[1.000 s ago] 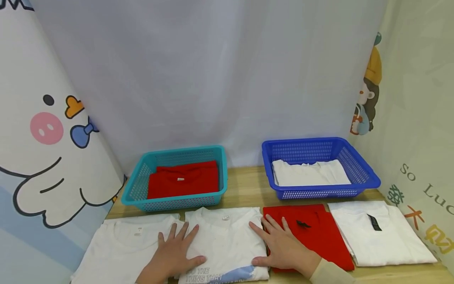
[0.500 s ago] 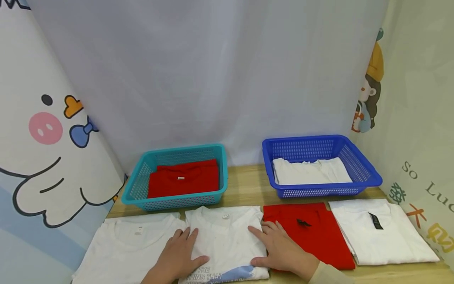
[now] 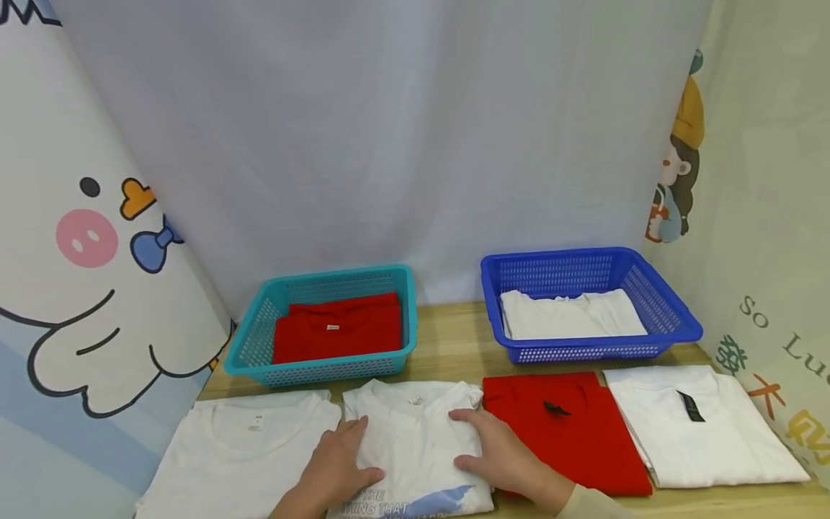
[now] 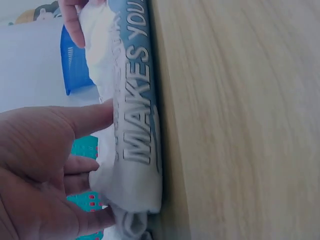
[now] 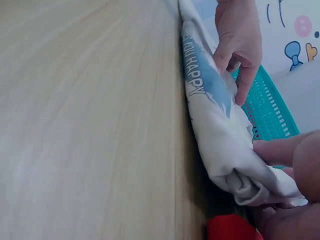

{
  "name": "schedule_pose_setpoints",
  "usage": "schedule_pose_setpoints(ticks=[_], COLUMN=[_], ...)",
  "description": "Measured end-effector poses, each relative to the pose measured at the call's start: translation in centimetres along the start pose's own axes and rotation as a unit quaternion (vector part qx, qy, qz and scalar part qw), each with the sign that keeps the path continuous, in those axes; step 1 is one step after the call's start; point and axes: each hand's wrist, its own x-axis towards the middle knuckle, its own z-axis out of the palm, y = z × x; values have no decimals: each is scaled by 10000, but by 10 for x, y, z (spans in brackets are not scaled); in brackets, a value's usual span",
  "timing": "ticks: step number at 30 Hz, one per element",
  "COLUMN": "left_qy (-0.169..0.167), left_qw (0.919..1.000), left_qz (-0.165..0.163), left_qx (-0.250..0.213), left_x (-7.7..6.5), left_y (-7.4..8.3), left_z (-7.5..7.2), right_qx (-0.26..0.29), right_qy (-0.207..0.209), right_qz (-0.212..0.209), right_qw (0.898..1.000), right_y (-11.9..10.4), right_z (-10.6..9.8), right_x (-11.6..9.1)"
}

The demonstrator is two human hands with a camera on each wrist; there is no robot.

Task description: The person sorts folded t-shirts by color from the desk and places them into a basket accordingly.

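Observation:
A folded white T-shirt (image 3: 418, 447) with grey lettering and a blue patch lies in the front middle. On its left side, my left hand (image 3: 337, 465) holds it, thumb on top and fingers at the side edge. My right hand (image 3: 502, 454) grips the opposite side, its thumb on top and fingers tucked beneath, as the right wrist view shows. The rolled edge of the T-shirt (image 4: 135, 115) appears close up in the left wrist view. Some fingertips are hidden by the cloth.
Another white T-shirt (image 3: 240, 454) lies to the left; a red T-shirt (image 3: 577, 440) and a white one (image 3: 707, 432) lie to the right. Behind stand a teal basket (image 3: 324, 371) holding red clothing and a blue basket (image 3: 583, 352) holding white clothing.
Both hands have gone from spread fingers to curled ones, closing in on the shirt's sides. The shirt's upper part is now slightly squeezed and wrinkled.

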Motion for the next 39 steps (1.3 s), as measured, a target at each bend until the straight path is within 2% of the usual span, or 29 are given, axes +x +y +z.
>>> schedule_pose_setpoints(ticks=[3, 8, 10, 13, 16, 19, 22, 24, 25, 29, 32, 36, 39], left_qy=[267, 540, 444, 147, -234, -463, -485, -450, -428, -391, -335, -154, -17], left_qw=[9973, 9840, 9747, 9555, 9438, 9494, 9557, 9571, 9553, 9403, 9254, 9038, 8824], left_qz=[-253, -697, -818, -900, -741, -338, 45, 174, 253, 546, 707, 620, 535], left_qx=[-633, -1548, -2034, -2806, -3213, -3089, -2901, -2856, -2915, -3335, -3708, -4232, -4674], left_x=[3, 6, 5, 3, -1, -6, -8, -8, -8, -11, -15, -18, -20], left_y=[-2, -6, -6, -6, -10, -16, -22, -26, -27, -30, -26, -13, 0], left_z=[4, 8, 7, 4, 3, 2, 1, 0, -1, -5, -11, -20, -25], right_qx=[820, 2164, 2478, 2648, 2658, 2750, 2817, 2850, 2833, 2630, 2621, 2666, 2489], right_qy=[82, -116, -199, -261, -277, -288, -260, -233, -203, -35, 167, 480, 736], right_qz=[295, 907, 1075, 1323, 1530, 1603, 1507, 1447, 1413, 1391, 1257, 1220, 1295], right_qw=[9962, 9720, 9626, 9548, 9514, 9475, 9473, 9473, 9484, 9547, 9567, 9548, 9570], right_y=[-1, -4, -4, -4, -5, -5, -5, -4, -5, -8, -11, -15, -17], right_z=[1, 1, 1, 2, 3, 4, 5, 5, 4, -1, -8, -23, -38], right_x=[1, 2, 2, 3, 4, 4, 2, 2, 1, -1, -6, -15, -21])
